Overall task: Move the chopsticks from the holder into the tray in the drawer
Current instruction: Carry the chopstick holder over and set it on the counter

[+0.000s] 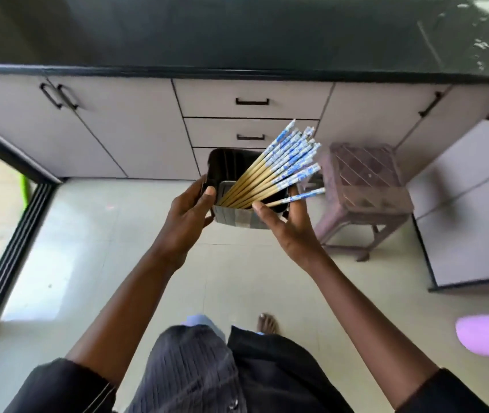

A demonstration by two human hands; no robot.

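Observation:
I hold a dark grey chopstick holder (238, 216) in the air in front of me. My left hand (191, 216) grips its left side, thumb over the rim. My right hand (289, 225) wraps its right side. Several chopsticks (279, 168), bamboo with blue-and-white patterned tops, fan out of the holder toward the upper right. One chopstick (300, 197) lies lower than the rest, by my right fingers. The drawers (250, 132) in the cabinet ahead are all closed, and no tray is visible.
A black countertop (237, 34) runs above the pale cabinet doors. A brown plastic stool (362, 192) stands on the tiled floor at the right. Pink slippers (487, 332) lie at the far right. A black sliding-door track (8, 248) runs along the left.

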